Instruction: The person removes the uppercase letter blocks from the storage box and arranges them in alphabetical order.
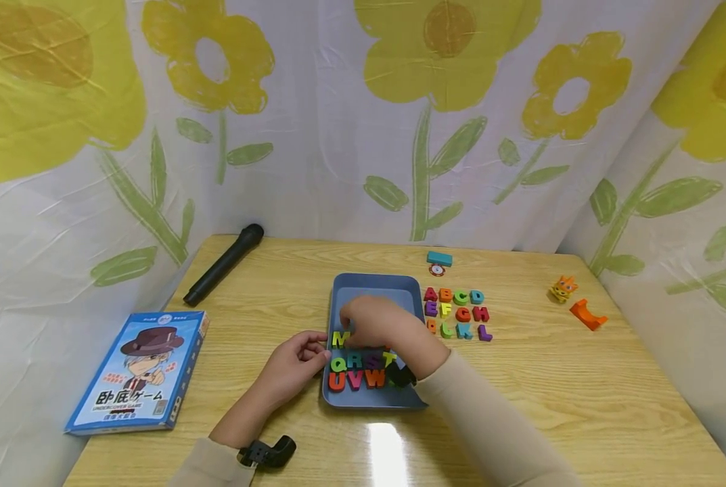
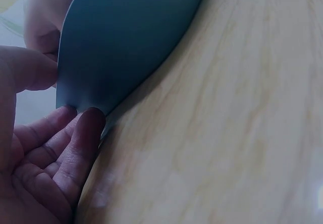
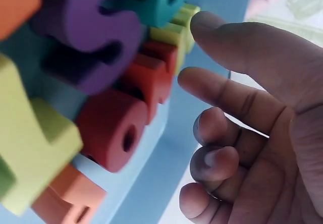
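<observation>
My right hand point(image 1: 375, 321) reaches over a blue-grey tray point(image 1: 375, 285) of letter blocks, its thumb and index finger apart beside the yellow M block point(image 1: 340, 339). In the right wrist view, nothing shows between those fingertips; a dark red O block point(image 3: 113, 128), a purple S block point(image 3: 103, 32) and a yellow T block point(image 3: 35, 138) lie nearby. My left hand point(image 1: 296, 358) touches the tray's left side with loosely bent fingers point(image 2: 83, 143). Lower rows hold a green Q point(image 1: 338, 365), an orange U point(image 1: 336, 382) and an orange W point(image 1: 375, 379).
Right of the tray, more letters stand in rows, including a red A point(image 1: 431, 295) and purple L point(image 1: 485, 333). A teal block point(image 1: 439, 258) lies behind. A microphone point(image 1: 224, 265) and game box point(image 1: 137, 372) lie left; an orange arch point(image 1: 588, 315) and small figure point(image 1: 562, 289) right.
</observation>
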`<state>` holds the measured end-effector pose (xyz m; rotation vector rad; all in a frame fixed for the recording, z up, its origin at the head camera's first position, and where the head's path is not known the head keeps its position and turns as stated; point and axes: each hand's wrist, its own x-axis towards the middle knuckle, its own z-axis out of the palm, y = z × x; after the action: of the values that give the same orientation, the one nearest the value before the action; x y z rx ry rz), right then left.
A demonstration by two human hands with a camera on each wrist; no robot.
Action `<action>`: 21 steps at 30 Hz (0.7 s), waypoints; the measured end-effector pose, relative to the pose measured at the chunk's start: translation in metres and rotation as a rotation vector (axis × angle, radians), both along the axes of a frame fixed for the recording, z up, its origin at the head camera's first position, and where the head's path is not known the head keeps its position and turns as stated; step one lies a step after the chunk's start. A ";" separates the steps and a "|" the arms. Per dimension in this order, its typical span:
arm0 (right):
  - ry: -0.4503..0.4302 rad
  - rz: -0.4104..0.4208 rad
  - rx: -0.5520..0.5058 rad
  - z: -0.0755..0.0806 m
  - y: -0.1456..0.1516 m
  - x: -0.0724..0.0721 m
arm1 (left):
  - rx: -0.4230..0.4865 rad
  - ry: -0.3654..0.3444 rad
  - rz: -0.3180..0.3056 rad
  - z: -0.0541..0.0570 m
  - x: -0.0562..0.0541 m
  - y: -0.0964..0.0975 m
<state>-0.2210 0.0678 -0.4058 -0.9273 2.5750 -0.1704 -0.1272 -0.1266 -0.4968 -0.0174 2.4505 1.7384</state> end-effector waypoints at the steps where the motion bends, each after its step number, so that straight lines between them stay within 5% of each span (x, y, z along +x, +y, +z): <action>1: 0.002 0.005 0.003 -0.002 0.000 0.000 | 0.000 0.000 0.000 0.000 0.000 0.000; 21: 0.018 -0.019 -0.009 -0.016 0.002 0.000 | 0.007 0.005 0.001 0.000 0.000 0.001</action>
<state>-0.2211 0.0695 -0.4221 -0.9116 2.6025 -0.1799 -0.1276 -0.1253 -0.4970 -0.0137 2.4480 1.7502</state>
